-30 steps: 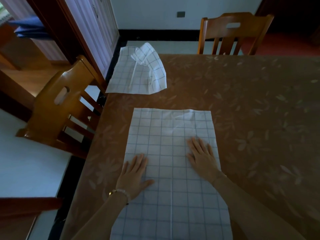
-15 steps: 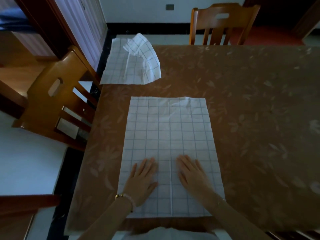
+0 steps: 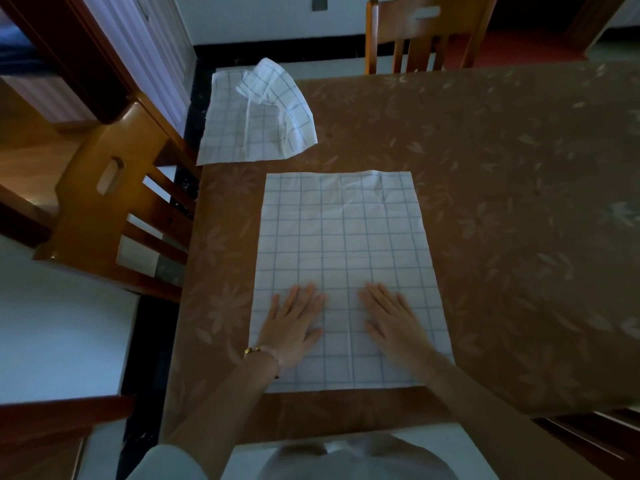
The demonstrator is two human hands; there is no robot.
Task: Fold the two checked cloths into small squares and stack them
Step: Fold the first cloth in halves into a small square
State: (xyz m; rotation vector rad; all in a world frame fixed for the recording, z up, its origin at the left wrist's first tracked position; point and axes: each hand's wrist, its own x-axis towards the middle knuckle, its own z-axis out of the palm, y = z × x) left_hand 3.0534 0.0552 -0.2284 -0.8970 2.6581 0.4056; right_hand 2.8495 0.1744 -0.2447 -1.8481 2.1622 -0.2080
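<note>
**Hands flat on near cloth: folds outstanding**

Both hands are open, palms down, fingers straight and slightly spread. Left hand [image 3: 292, 323] and right hand [image 3: 391, 318] press the near cloth [image 3: 343, 244] side by side with a narrow gap between them. A lengthwise crease runs through that gap.

**Status.** The near cloth lies flat on the table [image 3: 502, 202] as a long rectangle. It reaches from just behind the wrists to well ahead of the fingertips. Its edges are squared, and a few wrinkles show at the end farthest from the hands. Whether it is already doubled cannot be told. It is not yet a small square, so by judgement several folds are left.

The far cloth [image 3: 256, 123] lies well ahead of the left hand and to its left, at the table corner. It partly overhangs the edge, with one corner flopped over and rumpled. It is judged untouched — it needs spreading, folding, then stacking. No stack exists.

**Surroundings.** A side chair [image 3: 114, 202] stands left of the left hand, beside the table. A far chair [image 3: 426, 26] stands beyond the table, far ahead of the right hand. A bracelet [image 3: 256, 351] sits on the left wrist.

**Obstructions.** The only hindrance judged is the far cloth's position. The reach is long, and the overhanging part could slide off the edge if tugged carelessly.
</note>
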